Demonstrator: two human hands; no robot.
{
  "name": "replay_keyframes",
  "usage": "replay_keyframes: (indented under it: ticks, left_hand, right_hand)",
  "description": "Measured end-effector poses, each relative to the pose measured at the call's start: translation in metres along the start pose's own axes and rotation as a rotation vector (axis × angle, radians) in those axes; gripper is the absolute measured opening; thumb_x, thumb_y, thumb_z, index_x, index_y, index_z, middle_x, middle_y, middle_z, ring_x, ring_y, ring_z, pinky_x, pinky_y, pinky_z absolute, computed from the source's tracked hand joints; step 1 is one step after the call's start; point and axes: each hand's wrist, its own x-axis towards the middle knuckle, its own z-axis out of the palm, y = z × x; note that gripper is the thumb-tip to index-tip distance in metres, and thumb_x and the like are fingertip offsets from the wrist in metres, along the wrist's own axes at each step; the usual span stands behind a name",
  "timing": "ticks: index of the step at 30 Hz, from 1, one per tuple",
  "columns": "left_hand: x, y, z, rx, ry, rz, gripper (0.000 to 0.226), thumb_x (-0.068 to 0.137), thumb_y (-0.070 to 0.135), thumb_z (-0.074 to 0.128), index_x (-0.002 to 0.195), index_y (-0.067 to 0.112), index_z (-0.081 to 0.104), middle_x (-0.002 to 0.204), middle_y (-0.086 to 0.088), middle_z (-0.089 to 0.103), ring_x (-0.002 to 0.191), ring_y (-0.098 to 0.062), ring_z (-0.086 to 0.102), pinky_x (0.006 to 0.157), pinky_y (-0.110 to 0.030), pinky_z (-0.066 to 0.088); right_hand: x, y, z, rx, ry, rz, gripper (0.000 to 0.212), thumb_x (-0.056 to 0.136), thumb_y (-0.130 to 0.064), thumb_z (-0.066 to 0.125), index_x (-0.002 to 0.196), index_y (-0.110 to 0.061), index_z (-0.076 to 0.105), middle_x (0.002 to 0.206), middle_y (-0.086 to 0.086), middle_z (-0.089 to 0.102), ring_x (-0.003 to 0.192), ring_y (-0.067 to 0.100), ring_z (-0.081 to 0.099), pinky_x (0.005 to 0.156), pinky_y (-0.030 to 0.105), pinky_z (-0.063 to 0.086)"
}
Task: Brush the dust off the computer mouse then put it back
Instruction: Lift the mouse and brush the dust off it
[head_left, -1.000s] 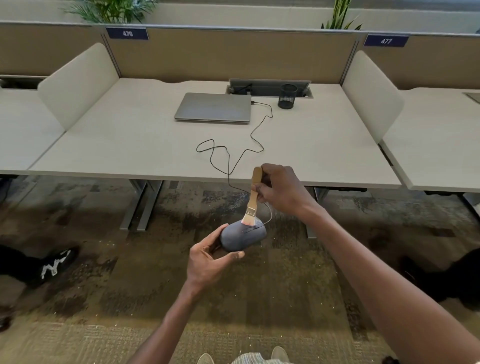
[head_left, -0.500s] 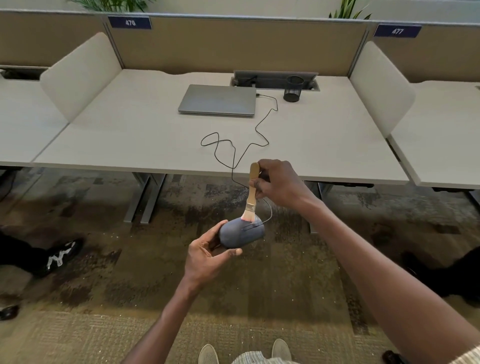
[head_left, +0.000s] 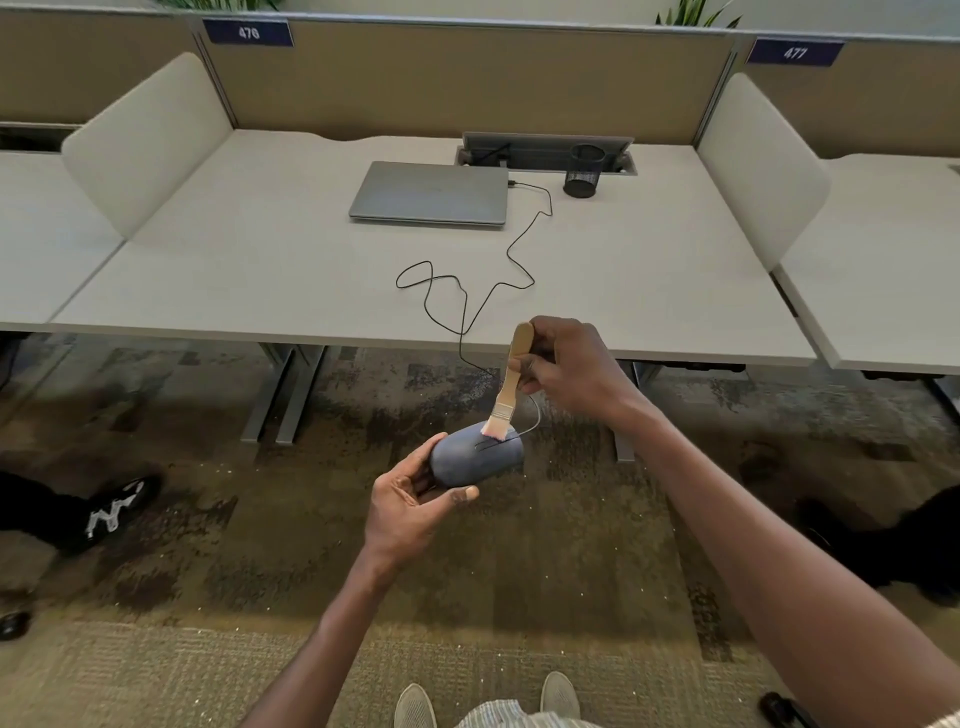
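Little has shifted since the earlier frames: brush and mouse are held in the same pose, while the view has tipped slightly so the desk sits lower in the picture.

Pale beige rectangular office desk (head_left: 260, 270): occupies the upper field, 10 to 2 o'clock. Closed grey slim laptop (head_left: 431, 193): lies flat at 12 o'clock. Black mesh cylindrical pen cup (head_left: 583, 171): stands at 1 o'clock, just beside the laptop. Thin black cable (head_left: 511, 257): runs from the laptop, loops across the desktop, drops over the front edge to the mouse.

Right hand (head_left: 574, 366): fingers are clenched round the small wooden-handled flat brush with pale bristles (head_left: 511, 376); bristles touch the mouse's top.

Left hand (head_left: 410, 501): fingers are curled about the rear end of the dark grey-blue oval plastic computer mouse (head_left: 478, 454), which is held in the air off the desk, at centre, above the carpet.

Handling, judged: light, rigid, smooth shell, somewhat slippery; best gripped at the flanks. Cable drag is to be allowed for when it is replaced.
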Motion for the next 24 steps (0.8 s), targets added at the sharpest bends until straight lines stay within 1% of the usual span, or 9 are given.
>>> replay_keyframes:
  ticks: [2,5,8,11,13,16,19,21,24]
  left_hand:
    - [0.001,-0.001,-0.001,-0.006,0.003,-0.005,0.080,0.064,0.003,0.084,0.137,0.011,0.052,0.122,0.000,0.068,0.112,-0.012,0.068,0.092,-0.024,0.055]
    - [0.002,0.000,-0.001,-0.014,0.000,-0.009,0.081,0.064,0.005,0.085,0.137,0.010,0.052,0.123,-0.002,0.068,0.113,-0.013,0.068,0.092,-0.025,0.055]
    - [0.003,0.001,-0.001,-0.009,-0.005,-0.011,0.080,0.065,0.004,0.085,0.137,0.013,0.052,0.124,-0.002,0.068,0.113,-0.014,0.068,0.093,-0.026,0.056]
    - [0.002,0.000,-0.001,-0.009,-0.013,-0.006,0.078,0.067,0.000,0.084,0.136,0.013,0.051,0.125,-0.003,0.067,0.113,-0.014,0.068,0.092,-0.025,0.056]
    - [0.002,0.000,0.000,-0.017,-0.009,-0.010,0.079,0.066,0.002,0.084,0.137,0.013,0.052,0.126,-0.004,0.067,0.113,-0.015,0.068,0.092,-0.025,0.055]
    - [0.002,0.002,0.000,-0.031,-0.004,-0.010,0.081,0.064,0.006,0.085,0.138,0.010,0.051,0.126,-0.005,0.067,0.114,-0.015,0.068,0.092,-0.024,0.055]
    - [0.003,0.002,0.001,-0.039,-0.009,-0.009,0.080,0.066,0.000,0.084,0.138,0.010,0.052,0.124,-0.003,0.068,0.113,-0.015,0.068,0.091,-0.023,0.055]
    - [0.002,0.002,0.002,-0.048,-0.010,-0.011,0.079,0.066,-0.004,0.082,0.138,0.009,0.051,0.122,-0.003,0.069,0.112,-0.015,0.068,0.090,-0.022,0.055]
    - [0.002,0.003,0.002,-0.056,-0.012,-0.007,0.080,0.066,-0.002,0.083,0.138,0.011,0.051,0.123,-0.003,0.068,0.112,-0.014,0.068,0.089,-0.021,0.055]
  right_hand:
    - [0.002,0.002,-0.002,-0.008,0.025,0.003,0.005,0.093,0.001,0.064,0.089,-0.002,0.063,0.084,0.013,0.073,0.075,0.021,0.076,0.072,0.042,0.064]
    - [0.002,0.000,-0.004,0.048,0.047,-0.005,0.004,0.094,0.003,0.063,0.091,0.000,0.062,0.084,0.011,0.072,0.077,0.020,0.076,0.071,0.037,0.065]
    - [0.002,0.000,-0.004,0.075,-0.001,-0.012,0.008,0.093,0.006,0.061,0.088,0.000,0.061,0.082,0.011,0.071,0.075,0.018,0.076,0.069,0.034,0.063]
    - [0.002,0.004,-0.006,0.028,-0.011,-0.019,0.014,0.093,0.010,0.057,0.086,-0.002,0.061,0.082,0.015,0.070,0.075,0.019,0.075,0.070,0.037,0.064]
    - [0.002,0.004,-0.007,0.024,0.011,-0.033,0.014,0.093,0.011,0.055,0.087,0.000,0.061,0.086,0.018,0.070,0.078,0.021,0.075,0.071,0.038,0.064]
    - [0.001,0.000,-0.010,0.057,0.012,-0.055,0.012,0.093,0.011,0.055,0.089,0.002,0.060,0.088,0.019,0.070,0.080,0.020,0.075,0.070,0.033,0.064]
    - [0.001,-0.001,-0.010,0.040,-0.018,-0.051,0.021,0.092,0.014,0.052,0.086,-0.004,0.061,0.085,0.018,0.070,0.076,0.022,0.074,0.069,0.030,0.063]
    - [0.001,-0.001,-0.011,0.015,0.007,-0.047,0.024,0.090,0.015,0.050,0.084,-0.006,0.061,0.085,0.019,0.070,0.073,0.020,0.073,0.068,0.032,0.063]
    - [0.000,0.000,-0.015,0.016,0.046,-0.050,0.018,0.091,0.014,0.051,0.086,-0.001,0.061,0.087,0.021,0.069,0.076,0.019,0.072,0.069,0.034,0.063]
